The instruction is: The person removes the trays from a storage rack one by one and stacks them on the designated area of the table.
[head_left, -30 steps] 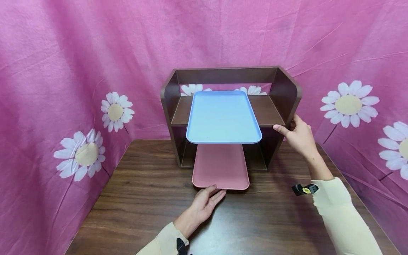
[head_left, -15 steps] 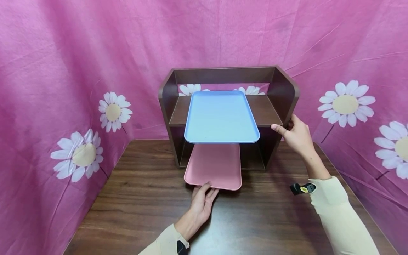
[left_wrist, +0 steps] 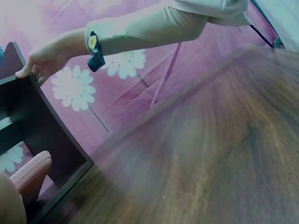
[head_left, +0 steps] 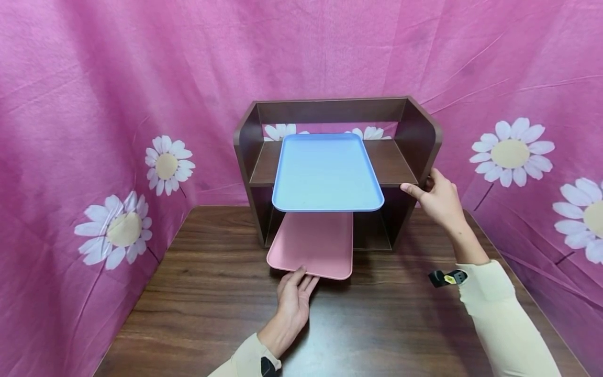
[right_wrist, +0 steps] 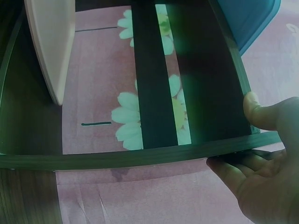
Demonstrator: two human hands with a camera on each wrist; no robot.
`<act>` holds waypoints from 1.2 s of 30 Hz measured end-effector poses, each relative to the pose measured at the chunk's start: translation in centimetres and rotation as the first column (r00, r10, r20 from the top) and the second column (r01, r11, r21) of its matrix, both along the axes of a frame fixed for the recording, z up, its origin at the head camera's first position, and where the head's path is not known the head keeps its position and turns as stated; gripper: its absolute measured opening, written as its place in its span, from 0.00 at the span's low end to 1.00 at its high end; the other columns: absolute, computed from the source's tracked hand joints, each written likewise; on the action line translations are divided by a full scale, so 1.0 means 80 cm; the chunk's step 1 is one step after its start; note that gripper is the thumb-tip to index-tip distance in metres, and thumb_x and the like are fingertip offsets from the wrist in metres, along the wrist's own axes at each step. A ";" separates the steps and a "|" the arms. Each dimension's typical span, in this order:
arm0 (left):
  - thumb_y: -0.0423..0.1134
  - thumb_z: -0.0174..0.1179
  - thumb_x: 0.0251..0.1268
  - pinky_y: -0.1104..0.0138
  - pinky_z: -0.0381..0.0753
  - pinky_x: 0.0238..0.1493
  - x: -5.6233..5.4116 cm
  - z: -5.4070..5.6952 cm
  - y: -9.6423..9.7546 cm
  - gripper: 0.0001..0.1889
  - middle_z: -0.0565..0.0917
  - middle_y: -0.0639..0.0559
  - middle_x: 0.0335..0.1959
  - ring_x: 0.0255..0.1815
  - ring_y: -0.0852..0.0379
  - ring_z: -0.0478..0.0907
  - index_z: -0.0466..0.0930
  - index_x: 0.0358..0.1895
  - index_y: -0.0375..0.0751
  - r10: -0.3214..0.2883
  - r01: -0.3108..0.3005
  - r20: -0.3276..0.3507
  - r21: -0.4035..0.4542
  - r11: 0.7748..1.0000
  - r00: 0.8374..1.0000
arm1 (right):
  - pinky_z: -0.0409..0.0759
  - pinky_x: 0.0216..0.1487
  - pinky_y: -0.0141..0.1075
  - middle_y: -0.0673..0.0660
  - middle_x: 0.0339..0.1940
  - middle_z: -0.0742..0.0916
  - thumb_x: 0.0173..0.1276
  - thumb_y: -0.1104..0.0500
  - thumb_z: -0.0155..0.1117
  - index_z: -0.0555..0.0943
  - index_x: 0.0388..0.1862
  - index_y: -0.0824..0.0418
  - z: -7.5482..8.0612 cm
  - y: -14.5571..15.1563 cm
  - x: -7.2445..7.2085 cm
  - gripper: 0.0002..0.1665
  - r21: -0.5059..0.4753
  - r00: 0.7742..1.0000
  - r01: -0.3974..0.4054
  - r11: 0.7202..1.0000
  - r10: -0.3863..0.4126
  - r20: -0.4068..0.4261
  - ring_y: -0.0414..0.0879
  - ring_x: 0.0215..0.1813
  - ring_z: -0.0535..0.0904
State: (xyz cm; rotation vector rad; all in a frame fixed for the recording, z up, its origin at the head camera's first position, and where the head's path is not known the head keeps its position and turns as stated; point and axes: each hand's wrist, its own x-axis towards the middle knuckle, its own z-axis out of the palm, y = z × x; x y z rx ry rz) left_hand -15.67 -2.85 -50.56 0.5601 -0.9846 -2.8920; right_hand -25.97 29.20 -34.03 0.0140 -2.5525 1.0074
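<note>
In the head view, a pink tray (head_left: 313, 246) juts from the lower level of a dark brown shelf (head_left: 332, 111), its front end angled to the left. My left hand (head_left: 289, 309) pinches the tray's front edge, thumb on the rim and fingers underneath. Above it a blue tray (head_left: 328, 173) lies on the upper level, overhanging the front and hiding the pink tray's back part. My right hand (head_left: 438, 201) grips the shelf's right side panel, thumb at the front edge of the upper board. The right wrist view shows this right hand (right_wrist: 271, 182) around the panel (right_wrist: 140, 156).
The shelf stands at the back of a brown wooden table (head_left: 212, 293). A pink curtain (head_left: 330, 47) with white daisies hangs behind and along both sides. A black strap device (head_left: 447, 278) sits on the right wrist.
The pink tray's front end has swung to the left, with my left hand moving left along with it. My right hand keeps its hold on the shelf, and the blue tray stays put.
</note>
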 end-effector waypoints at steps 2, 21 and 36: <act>0.26 0.59 0.75 0.45 0.81 0.70 -0.001 0.001 -0.002 0.06 0.85 0.47 0.43 0.51 0.48 0.88 0.71 0.44 0.35 0.000 0.000 0.001 -0.001 1.000 1.000 | 0.75 0.45 0.40 0.75 0.55 0.89 0.73 0.40 0.72 0.76 0.63 0.69 0.000 0.000 0.000 0.37 -0.004 1.000 -0.001 1.000 0.001 0.003 0.58 0.47 0.84; 0.25 0.60 0.74 0.50 0.84 0.67 -0.008 0.018 -0.022 0.05 0.90 0.46 0.38 0.50 0.48 0.88 0.80 0.48 0.30 0.028 -0.026 0.031 -0.039 0.999 0.999 | 0.76 0.51 0.46 0.75 0.60 0.87 0.73 0.40 0.72 0.75 0.66 0.69 0.000 0.001 0.000 0.39 -0.016 1.000 -0.012 1.000 0.012 0.011 0.63 0.51 0.86; 0.23 0.58 0.73 0.61 0.93 0.49 -0.013 0.019 -0.037 0.07 0.91 0.49 0.32 0.40 0.54 0.91 0.83 0.39 0.36 0.021 -0.021 0.004 -0.061 0.998 1.000 | 0.76 0.53 0.50 0.75 0.60 0.87 0.73 0.40 0.72 0.75 0.66 0.69 -0.002 0.002 -0.001 0.39 -0.023 1.000 -0.016 1.000 0.016 0.010 0.64 0.53 0.86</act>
